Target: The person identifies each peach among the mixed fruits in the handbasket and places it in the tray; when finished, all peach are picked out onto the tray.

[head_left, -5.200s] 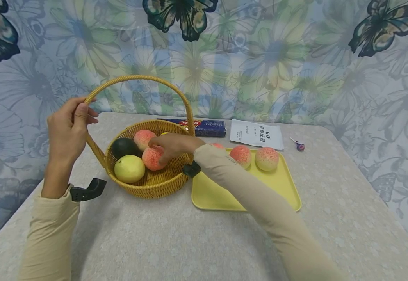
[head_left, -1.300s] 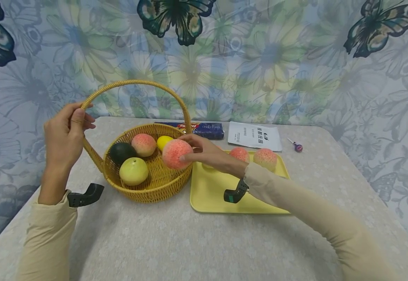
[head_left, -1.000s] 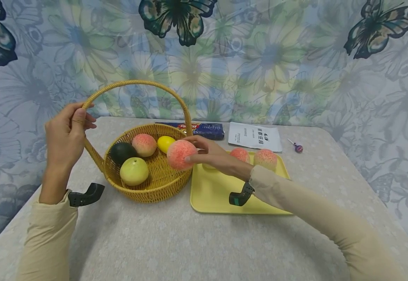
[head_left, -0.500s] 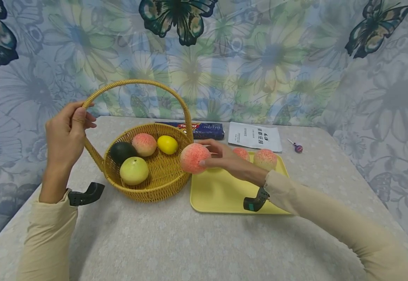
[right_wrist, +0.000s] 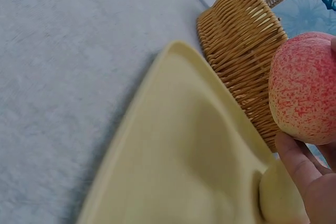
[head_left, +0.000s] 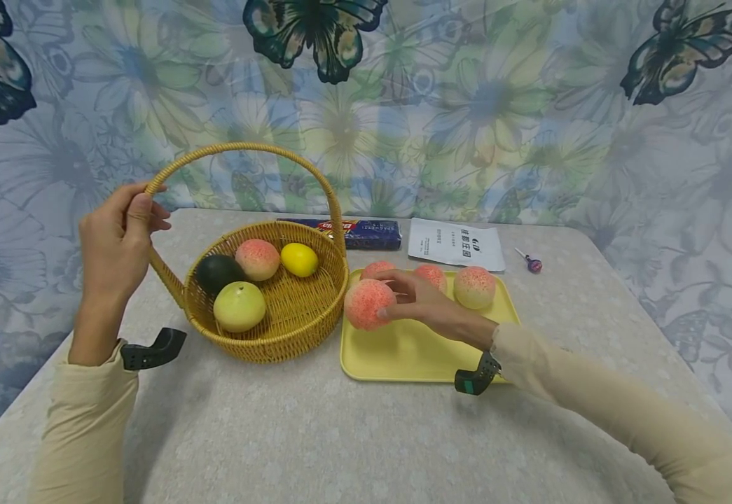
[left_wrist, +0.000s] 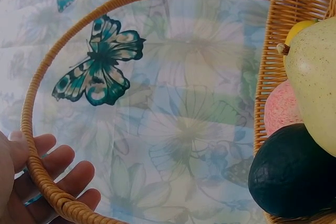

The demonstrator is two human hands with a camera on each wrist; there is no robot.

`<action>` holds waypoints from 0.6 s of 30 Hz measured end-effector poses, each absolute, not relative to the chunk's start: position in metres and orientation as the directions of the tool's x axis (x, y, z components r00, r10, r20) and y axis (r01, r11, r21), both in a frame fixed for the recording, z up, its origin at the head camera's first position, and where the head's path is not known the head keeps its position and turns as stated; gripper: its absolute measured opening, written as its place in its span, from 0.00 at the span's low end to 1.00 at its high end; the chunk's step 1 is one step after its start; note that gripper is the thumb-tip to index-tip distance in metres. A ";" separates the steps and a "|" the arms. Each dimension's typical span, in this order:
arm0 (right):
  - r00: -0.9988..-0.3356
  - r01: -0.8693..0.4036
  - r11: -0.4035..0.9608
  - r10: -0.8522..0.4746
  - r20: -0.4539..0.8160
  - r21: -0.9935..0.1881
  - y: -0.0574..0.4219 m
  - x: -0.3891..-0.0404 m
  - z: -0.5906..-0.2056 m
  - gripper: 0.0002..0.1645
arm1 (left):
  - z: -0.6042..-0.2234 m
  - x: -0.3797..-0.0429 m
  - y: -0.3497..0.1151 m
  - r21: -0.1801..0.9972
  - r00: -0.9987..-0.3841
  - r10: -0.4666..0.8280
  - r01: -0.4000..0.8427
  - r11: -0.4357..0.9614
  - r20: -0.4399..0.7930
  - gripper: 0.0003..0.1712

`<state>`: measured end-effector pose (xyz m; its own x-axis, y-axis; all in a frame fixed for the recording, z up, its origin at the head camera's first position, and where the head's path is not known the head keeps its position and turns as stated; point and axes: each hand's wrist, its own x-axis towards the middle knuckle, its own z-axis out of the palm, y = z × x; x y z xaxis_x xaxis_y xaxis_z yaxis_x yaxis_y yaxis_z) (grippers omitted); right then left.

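The right grip [head_left: 419,299] pinches a peach [head_left: 364,306] above the tray [head_left: 403,358]. The left grip [head_left: 116,234] holds the handle [head_left: 246,146] of the basket [head_left: 271,351], where a lemon [head_left: 299,260] lies beside a second peach [head_left: 257,259].

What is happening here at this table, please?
Someone's left grip holds the handle of a wicker basket, while the right grip holds a peach above a yellow tray. Three other peaches lie on the tray, partly hidden in places. In the basket are one more peach, a lemon, a pale green fruit and a dark green fruit.
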<state>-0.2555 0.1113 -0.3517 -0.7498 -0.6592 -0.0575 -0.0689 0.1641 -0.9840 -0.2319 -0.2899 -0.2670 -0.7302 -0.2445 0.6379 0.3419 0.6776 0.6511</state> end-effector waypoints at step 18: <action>-0.726 -0.155 0.291 -0.682 -0.091 -0.944 0.126 -0.249 -0.376 0.34 | -0.268 -0.232 -0.289 0.633 -0.715 -0.237 0.355 0.688 0.658 0.20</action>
